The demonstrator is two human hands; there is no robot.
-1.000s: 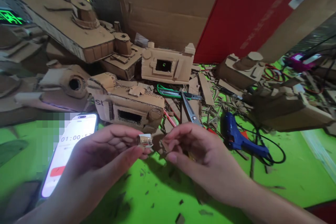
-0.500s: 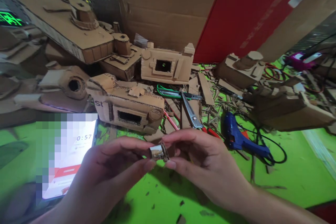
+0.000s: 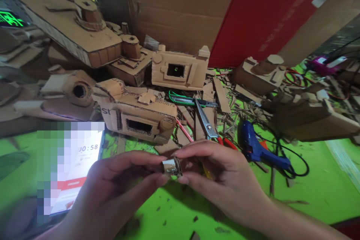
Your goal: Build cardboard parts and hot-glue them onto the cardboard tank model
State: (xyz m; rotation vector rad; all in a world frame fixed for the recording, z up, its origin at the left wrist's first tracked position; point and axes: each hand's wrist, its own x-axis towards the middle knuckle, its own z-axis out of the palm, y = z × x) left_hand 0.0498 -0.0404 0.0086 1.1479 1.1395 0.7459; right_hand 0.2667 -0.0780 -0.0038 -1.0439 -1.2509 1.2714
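The tabletop [image 3: 317,191] is green, the glue gun [image 3: 261,153] blue. The small cardboard piece [image 3: 170,166] is brown (partly white).

A blue plastic glue gun [image 3: 249,146] lies on the bright green desk [image 3: 312,191]; red-handled steel scissors [image 3: 206,122] rest left of it; a white-screened phone [image 3: 83,165] glows farther left; a flat red panel [image 3: 253,15] stands behind.

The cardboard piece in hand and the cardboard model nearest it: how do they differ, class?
Size: the cardboard piece is smaller than the cardboard model. State: the left hand and right hand hold the piece; the model rests unheld. Look: the piece has a white patch; the model shows letters. Both include brown cardboard.
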